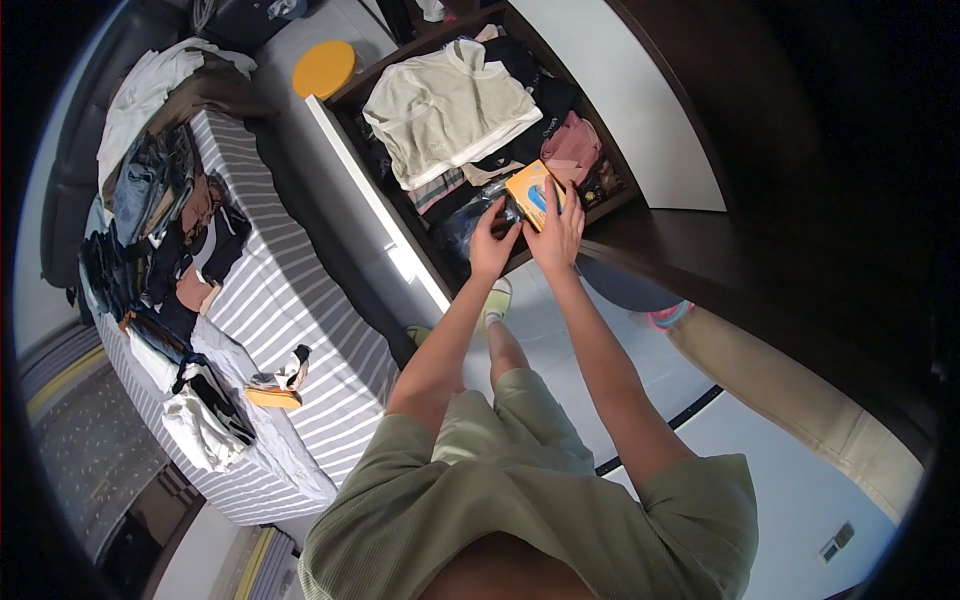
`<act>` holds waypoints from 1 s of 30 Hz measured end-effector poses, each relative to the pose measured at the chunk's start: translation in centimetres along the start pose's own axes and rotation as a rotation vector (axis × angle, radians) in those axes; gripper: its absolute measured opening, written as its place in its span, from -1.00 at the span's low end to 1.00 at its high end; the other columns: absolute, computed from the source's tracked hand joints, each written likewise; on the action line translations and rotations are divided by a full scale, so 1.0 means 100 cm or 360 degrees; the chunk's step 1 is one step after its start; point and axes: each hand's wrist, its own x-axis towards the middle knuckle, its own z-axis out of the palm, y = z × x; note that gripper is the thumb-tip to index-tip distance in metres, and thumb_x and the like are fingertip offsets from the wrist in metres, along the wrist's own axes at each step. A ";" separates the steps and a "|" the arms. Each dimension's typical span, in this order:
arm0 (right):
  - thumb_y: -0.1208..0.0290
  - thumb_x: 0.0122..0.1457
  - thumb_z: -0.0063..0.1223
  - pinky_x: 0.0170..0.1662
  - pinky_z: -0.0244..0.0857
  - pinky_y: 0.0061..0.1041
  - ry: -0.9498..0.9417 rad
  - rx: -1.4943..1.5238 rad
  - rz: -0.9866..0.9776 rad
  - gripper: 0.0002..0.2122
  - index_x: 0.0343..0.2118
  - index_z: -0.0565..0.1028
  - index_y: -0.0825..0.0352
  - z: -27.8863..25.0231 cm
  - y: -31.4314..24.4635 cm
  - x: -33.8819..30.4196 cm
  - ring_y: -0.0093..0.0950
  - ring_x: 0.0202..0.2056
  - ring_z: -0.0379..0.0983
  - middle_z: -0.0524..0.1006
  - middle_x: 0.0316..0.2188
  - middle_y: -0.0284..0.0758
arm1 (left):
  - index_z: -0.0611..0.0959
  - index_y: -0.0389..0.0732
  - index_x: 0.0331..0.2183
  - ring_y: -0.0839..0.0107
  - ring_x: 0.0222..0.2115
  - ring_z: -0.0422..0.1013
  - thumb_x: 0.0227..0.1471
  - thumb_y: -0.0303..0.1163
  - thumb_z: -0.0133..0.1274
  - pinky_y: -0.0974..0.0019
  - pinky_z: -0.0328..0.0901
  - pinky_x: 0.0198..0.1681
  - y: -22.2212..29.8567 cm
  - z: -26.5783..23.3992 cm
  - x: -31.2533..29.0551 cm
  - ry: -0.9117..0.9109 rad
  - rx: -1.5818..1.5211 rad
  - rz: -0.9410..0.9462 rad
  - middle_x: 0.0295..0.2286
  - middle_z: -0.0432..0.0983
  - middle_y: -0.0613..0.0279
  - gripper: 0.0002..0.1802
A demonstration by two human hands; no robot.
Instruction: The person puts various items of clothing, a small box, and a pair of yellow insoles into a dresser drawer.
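both hands meet on a small orange box [533,193] with a blue shape on its face, held over the open drawer [352,165] in the upper middle of the frame. right hand [558,232] has its grip clamped on the box, fingers up its lower right edge and the thumb on its face. left hand [492,243] sits just beside the box at its lower left corner, fingers curled against a dark, shiny bundle [470,222] under it; whether that grip is closed on the box or the bundle cannot be told from this angle.

the drawer has a white front and dark wooden sides and is packed with folded clothes: a pale beige sweater [445,110] lies on top at its upper left, dark garments [535,85] sit behind it, and a pink folded piece [574,142] lies just right of the box. a dark wooden surface [700,250] curves across the right of the frame.

on the left of the frame a bed with a grey and white striped cover [290,300] carries rows of folded clothes [160,210], and a small orange and white bundle [278,385] lies apart near its lower edge. a round yellow stool [323,68] stands at the upper middle. the person, in an olive green top [530,520] and shorts, stands on a pale floor [560,330], forearms rising from the lower edge toward the drawer.
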 end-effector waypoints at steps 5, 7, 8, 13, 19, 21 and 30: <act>0.41 -0.16 0.12 0.11 -0.12 -0.17 0.0125 0.0221 -0.0207 -0.32 0.11 0.12 0.19 -0.005 -0.007 -0.015 -0.13 0.09 -0.03 0.03 0.09 -0.11 | 0.38 -0.19 -0.04 0.43 -0.27 0.38 -0.14 -0.59 0.05 0.41 0.32 -0.24 0.003 -0.015 -0.012 0.0110 0.0062 0.0067 -0.18 0.39 0.15 -0.47; 0.44 -0.14 0.09 0.10 -0.09 -0.18 0.0097 0.0325 -0.0291 -0.37 0.08 0.15 0.21 -0.005 -0.016 -0.025 -0.13 0.08 -0.02 0.06 0.08 -0.12 | 0.40 -0.20 -0.07 0.41 -0.30 0.39 -0.13 -0.60 0.02 0.40 0.34 -0.27 0.007 -0.021 -0.017 0.0194 0.0011 0.0089 -0.19 0.40 0.16 -0.51; 0.47 -0.12 0.05 0.09 -0.06 -0.20 0.0071 0.0420 -0.0370 -0.42 0.06 0.19 0.22 -0.005 -0.023 -0.030 -0.13 0.08 0.00 0.08 0.07 -0.13 | 0.40 -0.20 -0.07 0.42 -0.29 0.38 -0.12 -0.62 -0.02 0.40 0.32 -0.26 0.009 -0.025 -0.020 0.0251 -0.0063 0.0113 -0.20 0.40 0.16 -0.53; 0.61 -0.16 0.00 0.07 0.01 -0.25 -0.0105 0.0744 -0.0411 -0.44 0.02 0.25 0.19 0.001 -0.057 -0.050 -0.16 0.02 0.09 0.16 0.03 -0.22 | 0.40 -0.23 -0.09 0.45 -0.26 0.35 -0.05 -0.66 -0.16 0.44 0.25 -0.17 0.028 -0.046 -0.039 0.0444 -0.0240 0.0056 -0.22 0.40 0.16 -0.60; 0.60 -0.10 -0.03 0.03 0.09 -0.30 -0.0170 0.1004 -0.0493 -0.49 0.01 0.24 0.24 -0.004 -0.103 -0.044 -0.19 0.00 0.17 0.19 0.00 -0.18 | 0.41 -0.25 -0.11 0.46 -0.30 0.36 -0.02 -0.65 -0.18 0.44 0.27 -0.23 0.048 -0.084 -0.059 0.0551 -0.0451 0.0020 -0.25 0.41 0.17 -0.64; 0.61 -0.09 -0.03 0.01 0.11 -0.32 -0.0186 0.1071 -0.0546 -0.50 0.01 0.24 0.26 -0.007 -0.120 -0.041 -0.18 -0.01 0.18 0.21 -0.02 -0.16 | 0.41 -0.26 -0.12 0.47 -0.33 0.38 -0.02 -0.65 -0.18 0.47 0.28 -0.29 0.052 -0.102 -0.064 0.0620 -0.0412 0.0050 -0.25 0.41 0.18 -0.65; 0.61 -0.08 -0.04 -0.01 0.15 -0.38 -0.0383 0.1177 -0.0791 -0.51 0.00 0.24 0.31 0.005 -0.192 -0.065 -0.21 -0.02 0.22 0.26 -0.04 -0.16 | 0.43 -0.28 -0.14 0.47 -0.35 0.39 -0.03 -0.65 -0.19 0.47 0.29 -0.33 0.050 -0.175 -0.098 0.0929 -0.0541 0.0125 -0.26 0.43 0.18 -0.66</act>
